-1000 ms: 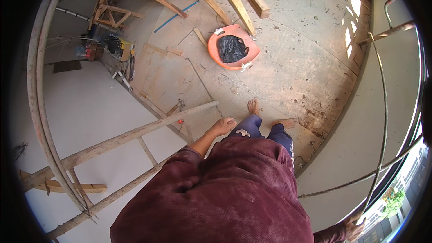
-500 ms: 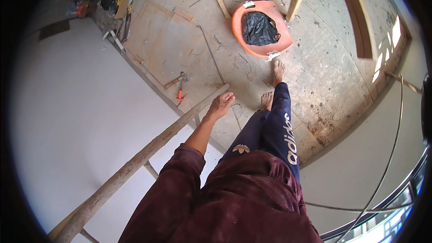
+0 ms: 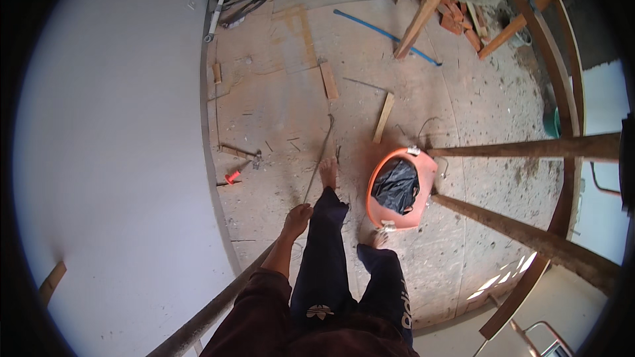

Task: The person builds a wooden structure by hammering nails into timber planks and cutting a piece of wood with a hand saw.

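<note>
My left hand [image 3: 297, 220] is low in front of my left leg, with its fingers curled closed. What they hold, if anything, is hidden. A rough wooden pole [image 3: 215, 307] runs from the lower edge up under my left forearm; its far end is out of sight there. Just beyond my fingers, a thin bent metal rod [image 3: 321, 157] stretches away along the floor. To the right of my feet sits an orange plastic tub [image 3: 426, 188] with a crumpled black plastic bag [image 3: 397, 187] inside. My right hand is not in view.
A hammer [image 3: 241, 153] and a red-handled tool [image 3: 233, 176] lie by the white wall [image 3: 119, 125]. Wooden props [image 3: 529, 231] slant in from the right. A blue bar [image 3: 383, 36], wood offcuts [image 3: 383, 118] and broken bricks [image 3: 456, 18] lie farther off.
My view has swung and moved forward; the tub now appears lower. My left foot has stepped ahead of the right. My left hand appears lower, its fingers curled.
</note>
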Demonstrator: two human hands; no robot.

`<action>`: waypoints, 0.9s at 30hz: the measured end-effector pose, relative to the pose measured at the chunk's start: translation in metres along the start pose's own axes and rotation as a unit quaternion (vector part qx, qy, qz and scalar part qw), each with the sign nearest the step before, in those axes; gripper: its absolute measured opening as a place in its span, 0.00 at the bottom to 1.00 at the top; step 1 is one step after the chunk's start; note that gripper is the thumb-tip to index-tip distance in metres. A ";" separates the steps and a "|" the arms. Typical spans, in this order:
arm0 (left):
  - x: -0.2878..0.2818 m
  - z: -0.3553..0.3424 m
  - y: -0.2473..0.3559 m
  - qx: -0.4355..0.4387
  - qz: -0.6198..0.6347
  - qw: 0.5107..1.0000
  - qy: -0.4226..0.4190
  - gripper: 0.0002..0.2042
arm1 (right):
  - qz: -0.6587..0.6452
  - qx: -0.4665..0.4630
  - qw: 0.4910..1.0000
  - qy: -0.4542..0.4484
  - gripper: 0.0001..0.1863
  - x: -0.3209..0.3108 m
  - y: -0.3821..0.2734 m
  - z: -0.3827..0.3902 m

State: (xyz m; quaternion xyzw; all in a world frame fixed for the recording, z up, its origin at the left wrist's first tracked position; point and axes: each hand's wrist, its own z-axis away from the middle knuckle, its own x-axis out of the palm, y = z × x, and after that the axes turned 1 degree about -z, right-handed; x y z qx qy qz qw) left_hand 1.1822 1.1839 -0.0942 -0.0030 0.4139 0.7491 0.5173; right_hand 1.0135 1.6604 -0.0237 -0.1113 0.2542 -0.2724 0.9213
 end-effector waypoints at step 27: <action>-0.652 -0.040 0.677 0.683 0.209 0.412 0.565 0.58 | 0.268 -0.110 0.954 -0.072 0.26 0.187 -0.719 -0.172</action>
